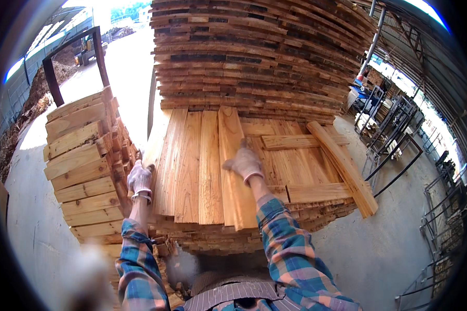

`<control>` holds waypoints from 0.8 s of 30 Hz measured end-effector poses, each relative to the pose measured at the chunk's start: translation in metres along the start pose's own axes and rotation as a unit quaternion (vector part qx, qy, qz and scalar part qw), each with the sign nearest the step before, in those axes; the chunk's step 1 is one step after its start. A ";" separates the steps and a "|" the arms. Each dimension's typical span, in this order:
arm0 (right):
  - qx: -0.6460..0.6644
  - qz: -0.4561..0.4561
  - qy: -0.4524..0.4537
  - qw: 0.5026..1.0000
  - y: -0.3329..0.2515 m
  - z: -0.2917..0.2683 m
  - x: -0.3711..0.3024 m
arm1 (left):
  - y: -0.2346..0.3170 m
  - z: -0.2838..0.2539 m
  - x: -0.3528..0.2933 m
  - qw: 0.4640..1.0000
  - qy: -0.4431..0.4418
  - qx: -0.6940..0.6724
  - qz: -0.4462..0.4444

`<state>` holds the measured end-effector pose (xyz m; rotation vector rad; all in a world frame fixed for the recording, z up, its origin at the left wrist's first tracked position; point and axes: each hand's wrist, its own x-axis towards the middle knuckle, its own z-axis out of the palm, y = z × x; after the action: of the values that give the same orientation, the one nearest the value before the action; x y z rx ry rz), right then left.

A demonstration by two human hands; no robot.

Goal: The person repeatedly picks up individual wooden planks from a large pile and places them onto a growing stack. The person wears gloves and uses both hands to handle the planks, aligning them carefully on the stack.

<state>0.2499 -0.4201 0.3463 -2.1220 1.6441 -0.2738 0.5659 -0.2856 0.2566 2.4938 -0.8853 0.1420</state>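
My left hand (pixel 139 180), in a pale knit glove, is beside the left edge of a layer of wooden planks (pixel 188 171), close to the neighbouring pile. Its thumb stands apart from the fingers, and nothing shows in it. My right hand (pixel 246 164), gloved too, grips the right edge of a wooden plank (pixel 231 150), its thumb over the top face and its other fingers partly hidden. This plank rides slightly higher than those on its left and lies at a small slant.
A tall wall of stacked boards (pixel 254 62) rises behind. On the left stands a pile of lumber (pixel 85 171). A loose board (pixel 342 168) lies slantwise at right, its end overhanging the stack, near short crosswise boards (pixel 319 193). Metal frames (pixel 394 124) stand farther right.
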 end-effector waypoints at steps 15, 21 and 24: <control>0.214 -0.047 0.022 0.975 0.126 0.014 0.056 | 0.004 -0.019 -0.009 0.998 -0.042 -0.010 -0.051; 0.045 -0.024 0.064 0.997 0.155 0.004 0.059 | 0.009 -0.021 -0.008 0.996 -0.055 0.010 -0.064; 0.328 -0.102 0.022 0.939 0.201 0.029 0.083 | -0.001 -0.005 -0.003 0.999 -0.019 0.006 -0.030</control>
<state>0.1100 -0.5330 0.2199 -1.7601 1.1252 -0.8138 0.5646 -0.2810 0.2604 2.5382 -0.8270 0.0816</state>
